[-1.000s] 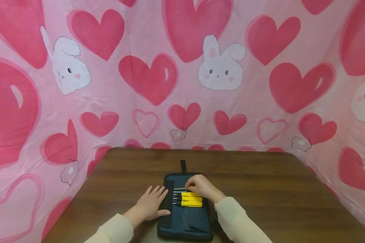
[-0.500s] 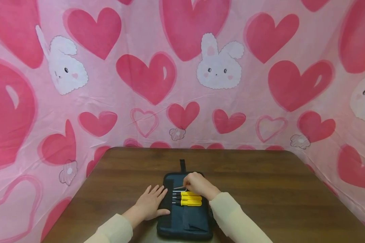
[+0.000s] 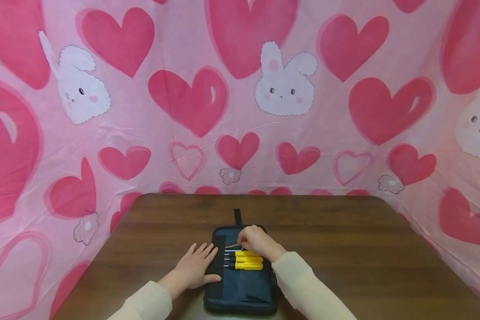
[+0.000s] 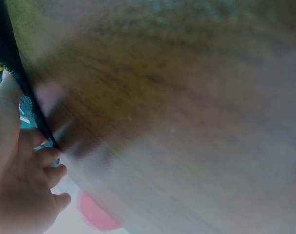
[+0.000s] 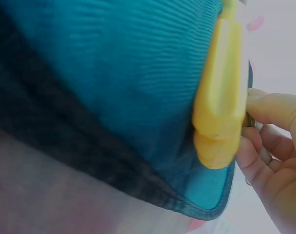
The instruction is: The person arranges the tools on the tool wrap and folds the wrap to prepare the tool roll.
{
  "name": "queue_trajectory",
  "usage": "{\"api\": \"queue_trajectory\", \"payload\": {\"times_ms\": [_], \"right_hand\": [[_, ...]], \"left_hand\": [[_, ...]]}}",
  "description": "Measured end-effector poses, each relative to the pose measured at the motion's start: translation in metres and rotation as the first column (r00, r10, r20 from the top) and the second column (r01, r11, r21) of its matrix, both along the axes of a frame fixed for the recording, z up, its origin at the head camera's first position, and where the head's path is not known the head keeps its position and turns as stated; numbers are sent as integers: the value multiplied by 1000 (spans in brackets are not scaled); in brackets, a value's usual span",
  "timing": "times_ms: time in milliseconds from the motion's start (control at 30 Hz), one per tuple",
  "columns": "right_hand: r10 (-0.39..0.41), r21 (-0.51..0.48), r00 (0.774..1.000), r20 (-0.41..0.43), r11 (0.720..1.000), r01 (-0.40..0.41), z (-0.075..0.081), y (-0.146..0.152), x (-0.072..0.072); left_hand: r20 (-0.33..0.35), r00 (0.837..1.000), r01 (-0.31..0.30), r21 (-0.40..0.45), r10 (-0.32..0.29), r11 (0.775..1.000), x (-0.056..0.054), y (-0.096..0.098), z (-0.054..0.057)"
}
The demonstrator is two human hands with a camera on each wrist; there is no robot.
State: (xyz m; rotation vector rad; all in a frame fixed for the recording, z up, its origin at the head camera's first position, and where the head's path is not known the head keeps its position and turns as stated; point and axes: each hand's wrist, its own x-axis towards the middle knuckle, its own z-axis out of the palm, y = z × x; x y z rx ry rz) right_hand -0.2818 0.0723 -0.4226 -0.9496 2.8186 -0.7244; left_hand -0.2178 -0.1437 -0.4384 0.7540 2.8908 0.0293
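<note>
A black zip tool case (image 3: pixel 232 291) lies unfolded on the table, dark blue inside. My left hand (image 3: pixel 195 266) rests with straight fingers on its left edge; the left wrist view catches that hand (image 4: pixel 26 170) beside the dark case edge (image 4: pixel 26 87). With the thumb and fingertips of my right hand (image 3: pixel 260 242) I pinch one end of a thin tan rod (image 3: pixel 233 246); its other end meets the dark strip on the left. Just below it sits a silver hex key (image 3: pixel 233 250). Yellow-handled screwdrivers (image 3: pixel 249 266) lie in a row; in the right wrist view their handles (image 5: pixel 221 83) partly hide my right fingers (image 5: pixel 272 141).
A black strap (image 3: pixel 238 216) sticks out from the case's far end. Around the case spreads the brown wooden table (image 3: pixel 324 231). A pink cloth with hearts and rabbits (image 3: pixel 184 120) hangs behind the table and along both sides.
My right hand has shifted slightly left along with the tan rod, which now slants more. The left hand keeps its place on the case. The head view has drifted a little.
</note>
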Motion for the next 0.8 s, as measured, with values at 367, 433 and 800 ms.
{"api": "queue_trajectory", "payload": {"times_ms": [367, 433, 800], "right_hand": [[-73, -119, 991, 110, 989, 86, -13, 1, -2], [-79, -123, 990, 115, 988, 93, -14, 1, -2], [-68, -95, 995, 73, 993, 75, -15, -6, -3]], "left_hand": [[11, 1000, 8, 9, -8, 1000, -2, 0, -2], [18, 1000, 6, 17, -6, 1000, -2, 1, -2], [6, 1000, 0, 13, 0, 1000, -3, -2, -5]]}}
